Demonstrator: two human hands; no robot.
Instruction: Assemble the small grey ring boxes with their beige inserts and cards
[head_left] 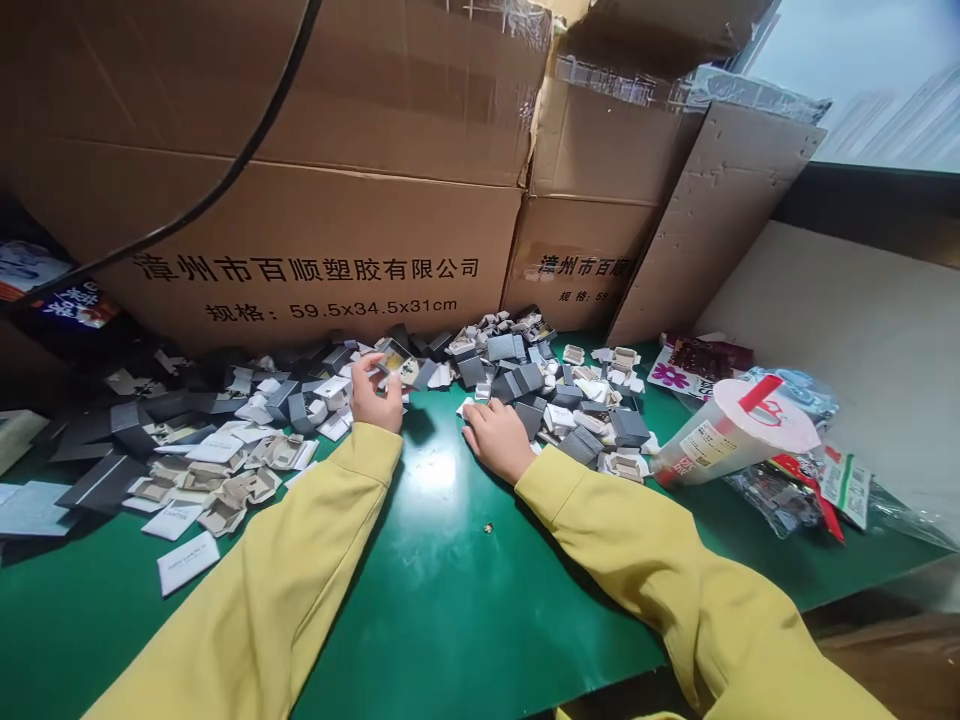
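My left hand (pixel 377 400) is closed, thumb and fingers pinching a small dark open box (pixel 394 358) with a yellowish inside, held just above the pile. My right hand (pixel 499 438) lies low on the table at the pile's edge, its fingers stretched forward and slightly bent. A small white piece (pixel 463 406) is at its fingertips; I cannot tell whether they touch it. Around both hands lie many small dark grey boxes (pixel 517 382), white cards (pixel 187 562) and beige folded inserts (pixel 229 505).
Large printed cardboard boxes (pixel 337 230) wall off the back of the green table (pixel 420 620). To the right stands a lidded drink cup (pixel 701 445) with a red straw, beside snack packets (pixel 844 485). A black cable (pixel 251 150) hangs at upper left. A tiny brown bit (pixel 488 528) lies near the middle.
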